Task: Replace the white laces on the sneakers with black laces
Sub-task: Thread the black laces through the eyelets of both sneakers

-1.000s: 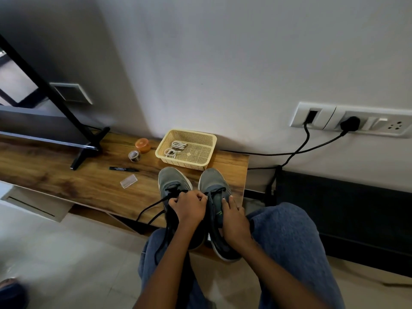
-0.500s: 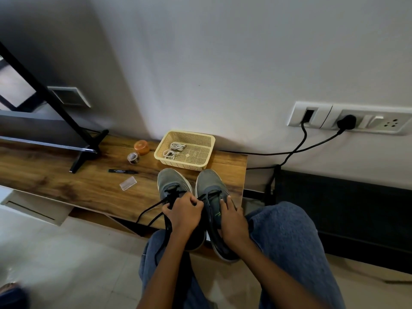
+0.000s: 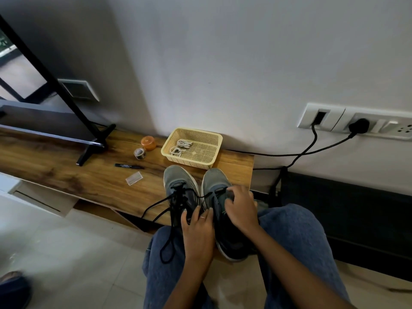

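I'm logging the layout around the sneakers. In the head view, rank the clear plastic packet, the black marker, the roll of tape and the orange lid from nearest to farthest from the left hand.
From the left hand:
1. Clear plastic packet, up-left on the wooden shelf.
2. Black marker, just beyond it.
3. Small roll of tape, farther back.
4. Round orange lid, nearest the wall.

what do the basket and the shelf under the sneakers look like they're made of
The basket looks like moulded plastic: pale yellow, matte, with a fine perforated grid in walls and floor. The shelf looks like wood or a wood-print laminate: brown grain streaks with a slight sheen; which one cannot be told.
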